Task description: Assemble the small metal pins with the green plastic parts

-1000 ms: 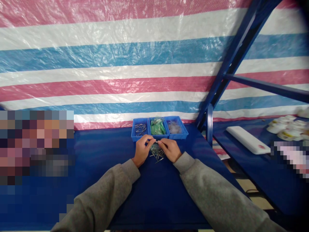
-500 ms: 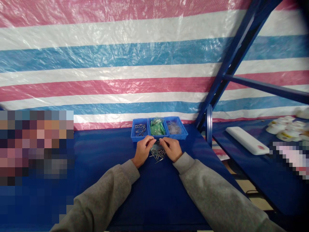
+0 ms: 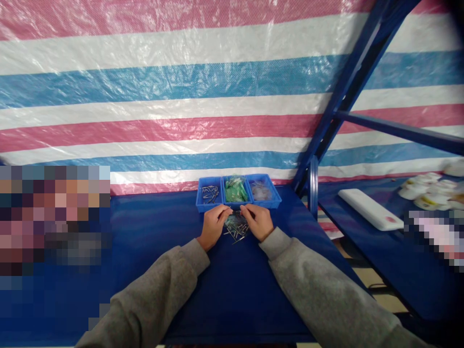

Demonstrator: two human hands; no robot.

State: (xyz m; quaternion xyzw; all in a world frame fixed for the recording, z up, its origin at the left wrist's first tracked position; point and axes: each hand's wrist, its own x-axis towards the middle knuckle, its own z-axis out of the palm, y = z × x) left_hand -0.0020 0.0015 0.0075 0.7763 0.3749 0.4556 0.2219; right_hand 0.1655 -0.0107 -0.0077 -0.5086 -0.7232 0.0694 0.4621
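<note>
Just in front of the blue parts bins, my left hand [image 3: 214,226] and my right hand [image 3: 258,222] face each other, a small gap apart. Each is closed in a pinch, thumb against fingers. A small dark sliver shows between the fingertips, too small to name. Below the fingers, on the table, lies a loose pile of thin metal screws or pins [image 3: 237,232], partly hidden by the hands. Similar metal pieces [image 3: 210,193] lie in the left bin [image 3: 197,197]. Green plastic bagging [image 3: 236,191] fills the middle bin, and translucent plastic [image 3: 261,191] lies in the right one.
The blue table [image 3: 232,290] runs up to a striped plastic sheet [image 3: 181,125]. A blue metal frame [image 3: 337,104] rises at right. Beyond it, a second table [image 3: 362,241] carries a white oblong object [image 3: 369,209] and several white containers [image 3: 435,193]. A blurred-out area covers the left.
Both hands stay almost in place above the metal pile, with only a slight shift of the fingers. The bins and pile look the same.
</note>
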